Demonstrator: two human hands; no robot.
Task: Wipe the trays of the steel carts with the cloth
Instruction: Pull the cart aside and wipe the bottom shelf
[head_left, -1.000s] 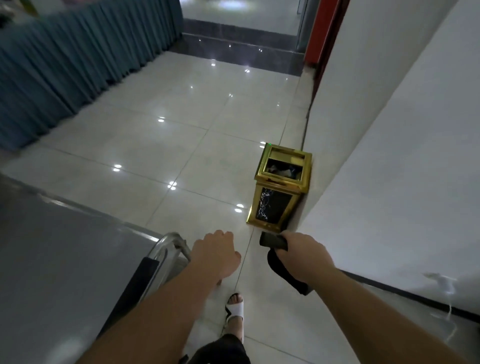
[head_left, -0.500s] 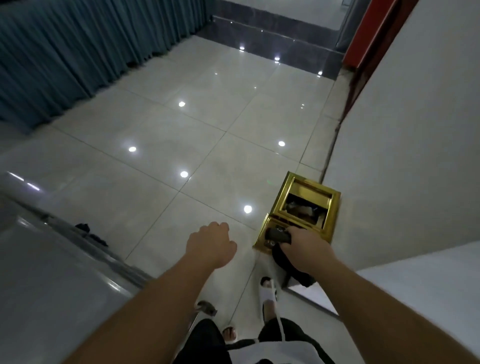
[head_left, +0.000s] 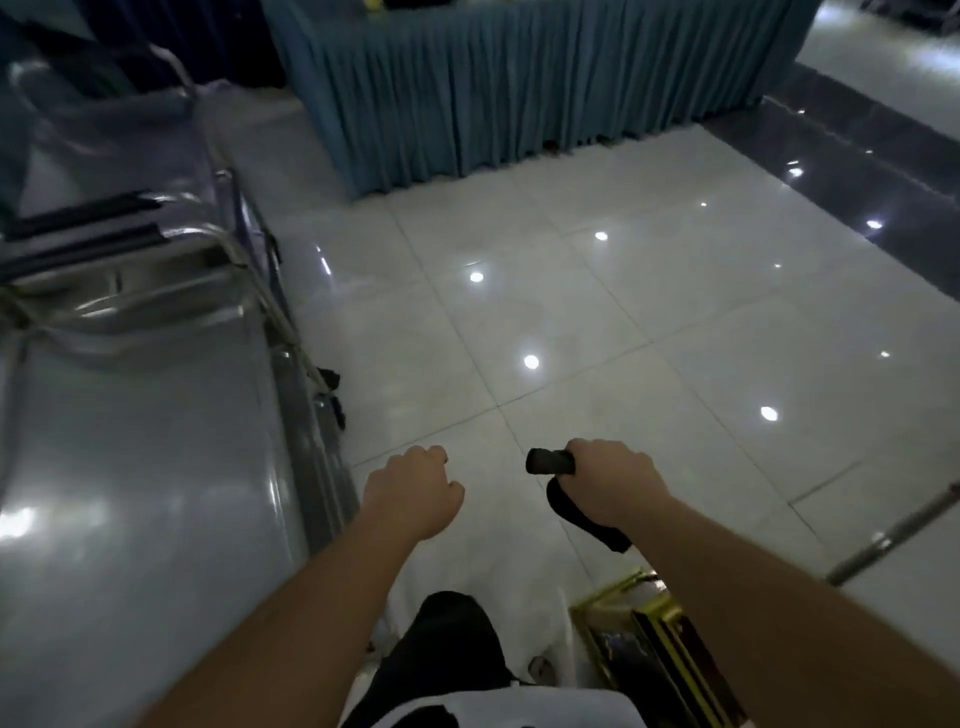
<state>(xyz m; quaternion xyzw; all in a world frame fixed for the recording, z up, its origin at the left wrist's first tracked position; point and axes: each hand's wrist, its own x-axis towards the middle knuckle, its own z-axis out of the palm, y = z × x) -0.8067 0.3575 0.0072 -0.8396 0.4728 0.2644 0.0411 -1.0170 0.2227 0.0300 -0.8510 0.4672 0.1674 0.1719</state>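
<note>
The right hand (head_left: 610, 480) grips a dark cloth (head_left: 582, 512), which pokes out at 9 o'clock of the fist and hangs below it. The left hand (head_left: 413, 491) is curled into a loose fist holding nothing, just right of the steel cart's top tray (head_left: 135, 467), not touching it. A 2nd steel cart (head_left: 119, 135) stands at 11 o'clock. A gold-framed bin (head_left: 660, 649) sits at 5 o'clock; its contents are blurred.

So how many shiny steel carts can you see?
2. One steel cart is close on the left; the other cart stands behind it, farther away. More may be hidden out of view.
</note>
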